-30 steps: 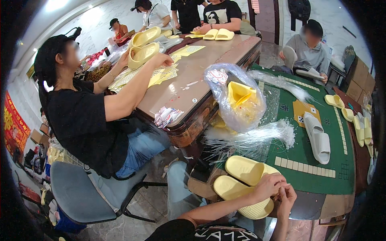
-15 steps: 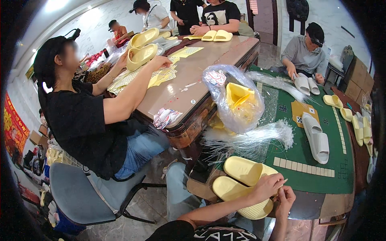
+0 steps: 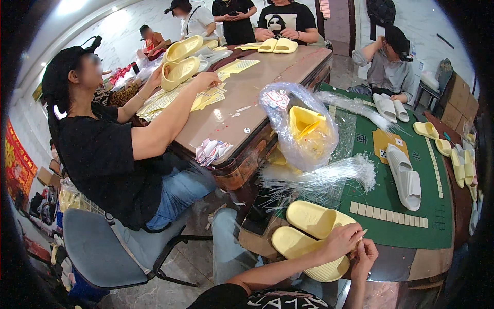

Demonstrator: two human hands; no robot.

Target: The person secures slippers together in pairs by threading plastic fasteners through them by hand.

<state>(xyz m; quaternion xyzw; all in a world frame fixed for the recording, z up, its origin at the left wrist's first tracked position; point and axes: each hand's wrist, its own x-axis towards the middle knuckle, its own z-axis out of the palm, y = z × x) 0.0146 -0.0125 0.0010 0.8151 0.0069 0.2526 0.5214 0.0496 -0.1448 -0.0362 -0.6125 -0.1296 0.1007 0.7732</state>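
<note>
Pair of pale yellow slides (image 3: 309, 238): lying side by side at the near edge of the green bench (image 3: 406, 226), soles down, one overlapping the other, directly in front of the wearer.
Left hand (image 3: 343, 240): resting on the nearer slide's strap end, fingers (image 3: 356, 234) curled in, pinching something too small to identify.
Right hand (image 3: 366, 253): just beside the left, raised on edge, fingertips meeting those of the left hand; closed in a pinch, held item not discernible.
Bundle of clear plastic fasteners (image 3: 321, 180): fanned across the bench's left edge, just beyond the slides.
Clear plastic bag (image 3: 301, 129): upright behind the bundle, containing yellow pieces.
Grey-white slides (image 3: 404, 175): single pair lying lengthwise mid-bench, well apart from the hands.
Further yellow slides (image 3: 453, 154): ranged along the far right edge of the bench.
Brown bench (image 3: 257, 98): adjoining on the left, carrying yellow paper sheets (image 3: 206, 98) and more yellow slides.
Seated person in black shirt (image 3: 103, 154): on a grey chair (image 3: 103, 252) at the brown bench, arm stretched to the sheets.
Seated person in grey top (image 3: 386, 72): at the far end of the green bench, beside another white pair (image 3: 388, 107).
</note>
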